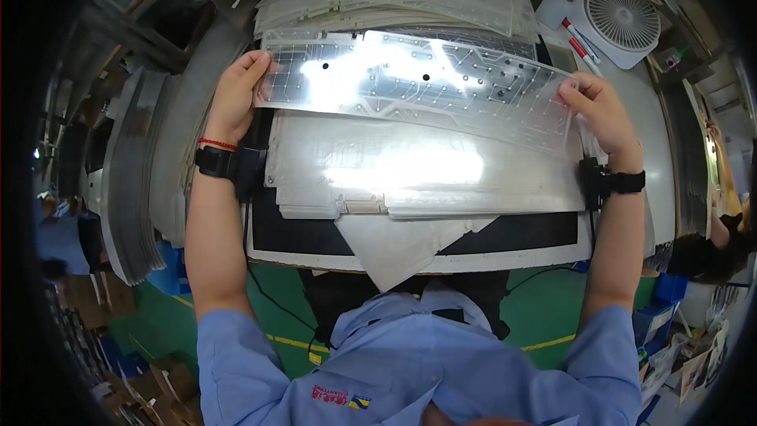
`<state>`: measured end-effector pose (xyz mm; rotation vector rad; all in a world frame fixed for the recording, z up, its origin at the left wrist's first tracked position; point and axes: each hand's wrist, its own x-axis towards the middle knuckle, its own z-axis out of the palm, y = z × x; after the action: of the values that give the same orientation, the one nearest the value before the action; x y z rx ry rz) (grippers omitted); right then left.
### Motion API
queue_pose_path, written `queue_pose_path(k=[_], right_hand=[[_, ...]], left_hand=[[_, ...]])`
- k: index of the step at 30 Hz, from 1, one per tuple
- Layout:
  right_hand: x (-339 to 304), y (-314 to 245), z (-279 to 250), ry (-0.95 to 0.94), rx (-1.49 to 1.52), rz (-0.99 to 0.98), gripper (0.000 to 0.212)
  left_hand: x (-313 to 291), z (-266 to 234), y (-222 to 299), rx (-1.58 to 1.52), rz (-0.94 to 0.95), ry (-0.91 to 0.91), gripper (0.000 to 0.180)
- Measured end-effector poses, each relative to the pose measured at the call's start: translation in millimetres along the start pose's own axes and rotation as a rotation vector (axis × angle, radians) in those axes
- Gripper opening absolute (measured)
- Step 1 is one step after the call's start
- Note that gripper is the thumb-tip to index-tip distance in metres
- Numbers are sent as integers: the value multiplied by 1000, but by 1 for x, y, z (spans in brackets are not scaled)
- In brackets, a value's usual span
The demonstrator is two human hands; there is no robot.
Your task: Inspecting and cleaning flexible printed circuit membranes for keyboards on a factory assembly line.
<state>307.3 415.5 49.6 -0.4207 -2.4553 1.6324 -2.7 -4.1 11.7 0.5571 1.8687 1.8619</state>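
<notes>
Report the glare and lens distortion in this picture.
Head view: white glare washes out part of the held clear sheet and the stack of sheets beneath; head view: the table's front edge bows, likely from the fisheye lens; head view: the corners go black.

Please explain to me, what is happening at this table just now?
A person holds a clear sheet with a circuit-like pattern by its two short ends, the left grip on one and the right grip on the other. A stack of similar sheets lies nearer the body, and a far stack lies behind. Whether the held sheet touches either is hard to tell. A white fan stands at the far right.
</notes>
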Motion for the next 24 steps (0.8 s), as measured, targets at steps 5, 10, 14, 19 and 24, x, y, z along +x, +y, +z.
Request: queue_pose_path(k=[5,10,14,19,24], right_hand=[[4,15,1,72,32,-15,16],[0,16,3,115,103,-39,17],[-2,15,6,153,161,-60,19],[-3,14,8,179,209,-69,22],[-4,17,6,180,223,-72,24]], left_hand=[[-3,2,1,2,-10,-1,18],[-3,5,0,45,-2,12,19],[-2,4,-2,50,-6,1,20],[0,4,-6,29,3,21,20],[-1,5,-4,39,-24,5,20]])
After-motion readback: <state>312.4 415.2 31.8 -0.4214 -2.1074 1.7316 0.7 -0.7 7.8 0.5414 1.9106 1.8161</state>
